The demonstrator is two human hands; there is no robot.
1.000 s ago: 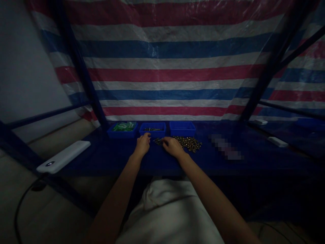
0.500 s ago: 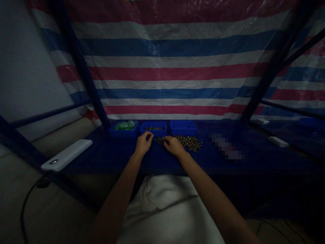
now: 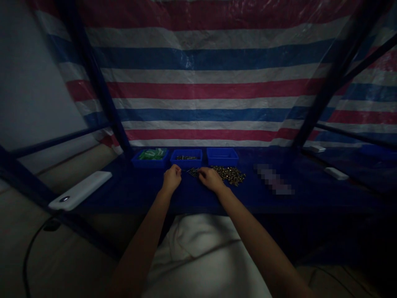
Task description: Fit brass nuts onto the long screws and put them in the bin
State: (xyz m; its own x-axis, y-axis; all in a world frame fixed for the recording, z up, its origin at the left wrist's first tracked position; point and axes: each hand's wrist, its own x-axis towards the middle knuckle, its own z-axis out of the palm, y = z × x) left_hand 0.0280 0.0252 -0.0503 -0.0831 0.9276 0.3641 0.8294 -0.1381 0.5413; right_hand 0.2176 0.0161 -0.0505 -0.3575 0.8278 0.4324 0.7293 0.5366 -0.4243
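Note:
My left hand [image 3: 172, 179] is closed, its thumb and fingertips pinched on a thin screw-like metal piece that pokes out to the right. Between my hands lies a small pile of slender dark screws [image 3: 192, 171] on the blue table. My right hand [image 3: 211, 178] touches the right side of that pile with its fingers bent together. What its fingertips hold, if anything, is hidden. Just behind my right hand a larger heap of small brass-coloured metal pieces [image 3: 232, 175] spreads to the right.
Three blue trays line the back: one with green packets [image 3: 152, 154], a middle tray [image 3: 186, 163] with slender metal pieces, and a right tray [image 3: 222, 160]. A white power bank-like device [image 3: 81, 190] lies left. Blue posts [image 3: 107, 99] flank the table [image 3: 198, 200].
My left hand has moved slightly left and down, away from the screw pile, and its fingers have closed in more. My right hand has stayed nearly in place.

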